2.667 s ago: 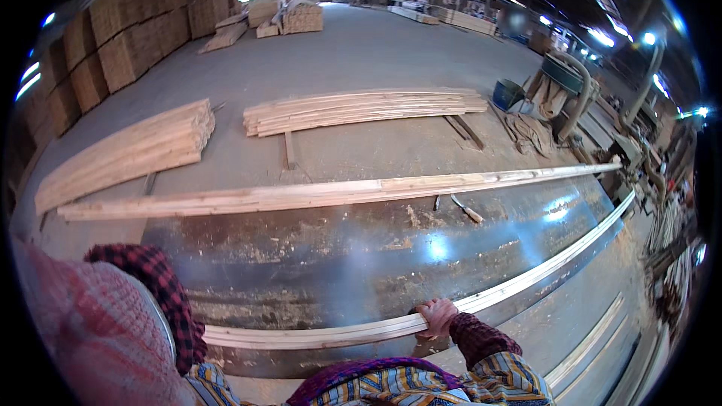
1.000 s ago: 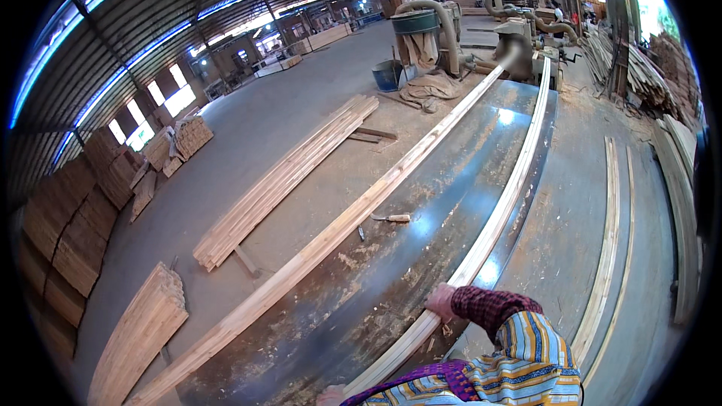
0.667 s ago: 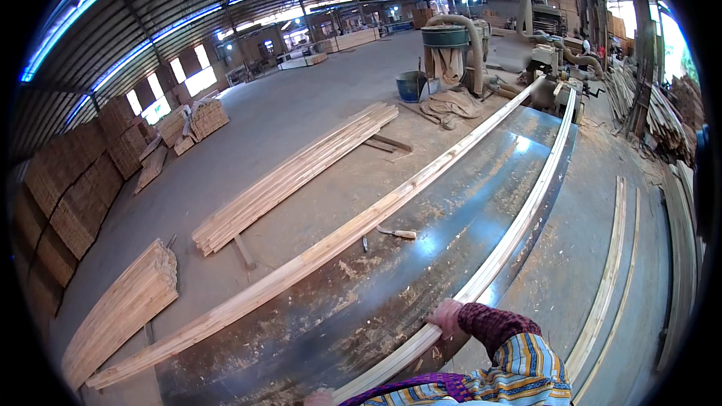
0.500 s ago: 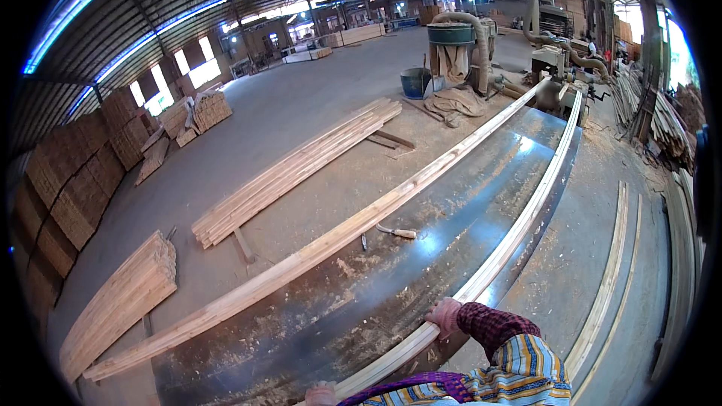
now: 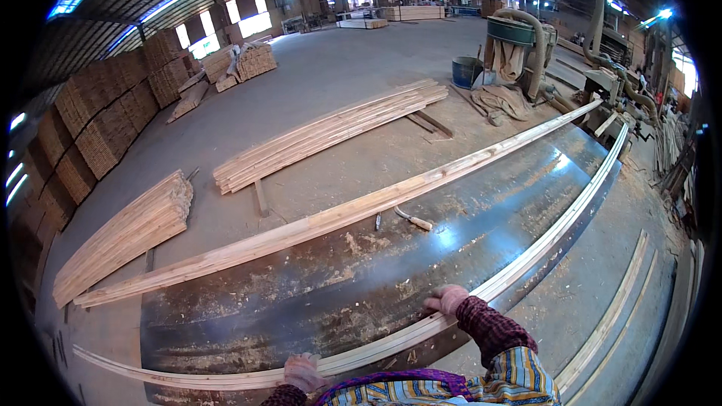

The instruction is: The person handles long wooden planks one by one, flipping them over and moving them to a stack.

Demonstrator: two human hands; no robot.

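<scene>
Since everything around this bench is long and skinny, most of it lies flat. Far left, timber stacks (image 5: 113, 120) are piled in squared-off blocks, probably to save floor space. Nearer, a left bundle (image 5: 128, 237) sits on the floor side of the bench, with a bit of support poking out below, I'd guess to keep it off the ground. A long board (image 5: 301, 229) runs along the far edge of the metal table (image 5: 316, 278), which leaves the middle free for shavings and tools.

At the near edge, the left hand (image 5: 302, 373) is on the long pale strips (image 5: 383, 349), which lie side by side along that edge. Can't tell if its fingers curl underneath. Beyond the table, a middle bundle (image 5: 331, 135) rests across a wooden bearer (image 5: 261, 197), likely for the same reason. A hooked tool with a wooden handle (image 5: 417, 222) lies on the table just beside the board, handy but clear of the strips.

Further right, the right hand (image 5: 450, 301) lies over those strips, fingers reaching past their far side; can't tell how firmly it grips. Hands spaced apart like that should steady something this bendy. The strips' far end points toward the machine (image 5: 602, 86), and spare strips (image 5: 609, 312) lie on the floor at right.
</scene>
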